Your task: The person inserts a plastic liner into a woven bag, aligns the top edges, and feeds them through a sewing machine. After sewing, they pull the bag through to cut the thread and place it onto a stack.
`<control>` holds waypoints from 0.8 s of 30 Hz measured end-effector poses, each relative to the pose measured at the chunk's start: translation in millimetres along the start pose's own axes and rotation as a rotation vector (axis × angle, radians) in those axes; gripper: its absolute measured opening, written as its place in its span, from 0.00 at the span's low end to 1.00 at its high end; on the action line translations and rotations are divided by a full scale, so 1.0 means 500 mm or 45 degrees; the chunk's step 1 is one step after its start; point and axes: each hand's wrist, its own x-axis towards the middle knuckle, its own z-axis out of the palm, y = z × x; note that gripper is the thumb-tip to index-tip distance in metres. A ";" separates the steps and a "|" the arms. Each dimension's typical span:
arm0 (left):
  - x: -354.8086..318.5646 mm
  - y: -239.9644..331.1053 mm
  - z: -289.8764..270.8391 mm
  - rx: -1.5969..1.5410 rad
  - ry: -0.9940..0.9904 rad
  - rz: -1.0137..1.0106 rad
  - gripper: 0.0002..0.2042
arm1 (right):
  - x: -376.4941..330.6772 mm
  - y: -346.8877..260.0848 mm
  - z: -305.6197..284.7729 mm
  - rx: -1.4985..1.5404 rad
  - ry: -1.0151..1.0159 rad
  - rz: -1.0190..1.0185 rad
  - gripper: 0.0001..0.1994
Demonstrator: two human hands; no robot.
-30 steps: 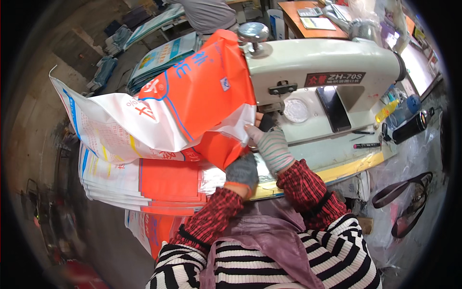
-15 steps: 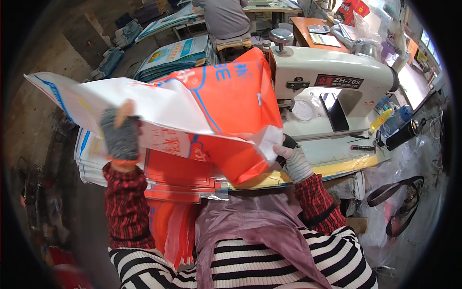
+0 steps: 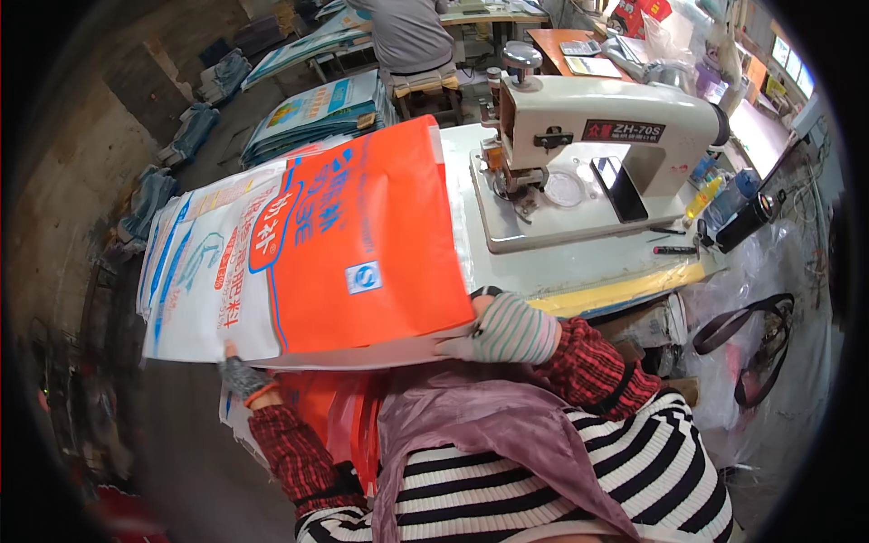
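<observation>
A large orange and white printed sack lies flat and spread out, its right part on the white machine table. My left hand, in a dark fingerless glove, grips the sack's near left edge from below. My right hand, in a striped glove, holds the sack's near right corner at the table's front edge. A cream sewing machine stands on the table just right of the sack. More orange sacks hang below, between my arms.
Stacks of printed sacks lie on the floor behind the table. A person sits at another table at the back. Bottles and a dark flask stand at the table's right end. Plastic wrap and a black strap lie at right.
The sack, lifted and folded in the air before, now lies spread flat. My left hand came down from high at the left to the near left edge. My right hand moved to the near right corner.
</observation>
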 end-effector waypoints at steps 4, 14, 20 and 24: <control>0.047 -0.056 -0.105 0.241 -0.112 -0.479 0.13 | 0.007 -0.030 0.042 -0.406 0.095 -0.666 0.16; 0.019 -0.066 -0.115 -0.280 -0.540 -0.749 0.28 | -0.032 -0.125 0.056 -0.395 -0.603 -0.700 0.08; -0.402 -0.012 0.010 -0.809 -0.750 -0.961 0.28 | 0.027 -0.070 0.182 -0.267 -0.004 -0.916 0.22; -0.430 -0.054 -0.029 -0.546 -0.528 -1.430 0.23 | 0.020 0.021 0.288 -0.361 -0.293 -0.782 0.26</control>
